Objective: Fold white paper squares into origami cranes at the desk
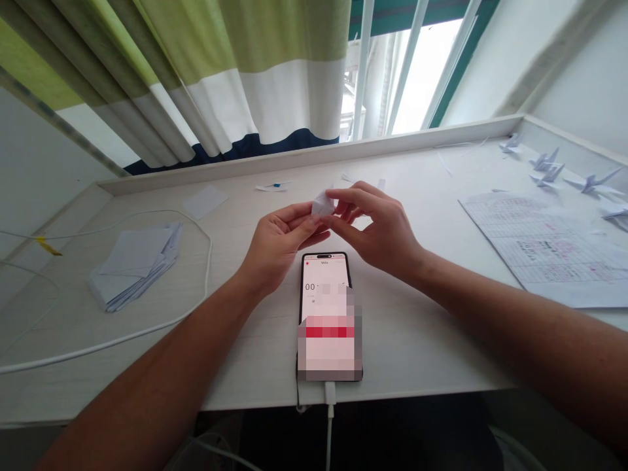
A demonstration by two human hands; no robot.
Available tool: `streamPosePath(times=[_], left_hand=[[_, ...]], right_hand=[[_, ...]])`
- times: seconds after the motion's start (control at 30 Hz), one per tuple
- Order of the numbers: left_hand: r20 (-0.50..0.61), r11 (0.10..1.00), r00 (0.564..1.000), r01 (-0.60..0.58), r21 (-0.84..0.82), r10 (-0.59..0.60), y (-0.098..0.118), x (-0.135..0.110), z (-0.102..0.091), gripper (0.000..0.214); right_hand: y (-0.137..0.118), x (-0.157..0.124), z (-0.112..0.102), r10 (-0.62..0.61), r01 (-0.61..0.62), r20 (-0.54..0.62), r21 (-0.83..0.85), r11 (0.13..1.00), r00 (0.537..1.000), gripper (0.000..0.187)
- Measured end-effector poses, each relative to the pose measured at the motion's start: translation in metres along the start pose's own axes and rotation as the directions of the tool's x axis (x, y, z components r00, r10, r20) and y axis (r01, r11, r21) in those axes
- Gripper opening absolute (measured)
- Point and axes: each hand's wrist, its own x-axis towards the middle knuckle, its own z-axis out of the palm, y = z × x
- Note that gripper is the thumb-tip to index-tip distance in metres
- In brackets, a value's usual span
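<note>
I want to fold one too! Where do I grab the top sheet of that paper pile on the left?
Pinch its far right corner, coming in from the right. The stack of paper squares lies flat, but it fans out there, so corners poke past the sheets below.

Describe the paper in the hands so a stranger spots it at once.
On the white desk under the window, a phone lies at the near edge. Just beyond it, the left hand and right hand pinch a small folded paper. Unlike the cranes far right and the stack left, it alone is held up.
</note>
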Motion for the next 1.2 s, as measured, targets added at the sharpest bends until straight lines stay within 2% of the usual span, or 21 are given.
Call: streamPosePath(times=[0.13, 0.3, 0.4, 0.47, 0.63, 0.77, 0.9, 1.03, 1.2], left_hand=[[0.004, 1.000, 1.000, 0.013, -0.013, -0.013, 0.000, 0.000, 0.001, 0.029], [-0.020, 0.999, 1.000, 0.020, -0.032, -0.020, -0.002, 0.001, 0.000, 0.027], [-0.044, 0.998, 0.998, 0.048, -0.031, -0.049, -0.003, 0.001, 0.000, 0.027], [-0.052, 0.998, 0.997, 0.050, -0.029, -0.052, -0.003, 0.002, 0.001, 0.026], [-0.052, 0.999, 0.998, 0.019, -0.032, -0.020, -0.006, 0.002, 0.001, 0.027], [-0.032, 0.998, 0.998, 0.045, -0.038, -0.046, -0.005, 0.002, 0.002, 0.028], [-0.008, 0.996, 0.998, 0.058, -0.065, -0.058, -0.004, 0.001, 0.004, 0.028], [-0.011, 0.998, 0.999, 0.050, -0.046, -0.050, -0.003, -0.001, 0.003, 0.030], [-0.023, 0.998, 0.998, 0.051, 0.045, -0.050, -0.002, -0.003, 0.002, 0.035]], right_hand=[[0.002, 0.000, -0.001, -0.043, 0.043, 0.001, -0.049, 0.998, 0.999, 0.025], [0.011, -0.001, -0.003, -0.150, 0.158, 0.067, -0.125, 0.980, 0.986, 0.033], [0.011, 0.000, -0.004, -0.172, 0.187, 0.095, -0.174, 0.967, 0.980, 0.029], [0.009, 0.001, -0.005, -0.176, 0.193, 0.104, -0.178, 0.965, 0.979, 0.024], [0.003, 0.002, -0.003, -0.180, 0.190, 0.122, -0.071, 0.979, 0.976, 0.009], [0.003, 0.002, -0.002, -0.131, 0.136, 0.070, -0.084, 0.987, 0.989, 0.020], [0.002, 0.002, -0.002, -0.103, 0.108, 0.051, -0.107, 0.988, 0.993, 0.009], [0.006, 0.002, -0.001, -0.129, 0.136, 0.062, -0.131, 0.982, 0.990, 0.025], [0.010, -0.001, 0.001, -0.169, 0.176, 0.061, -0.143, 0.974, 0.984, 0.022]])
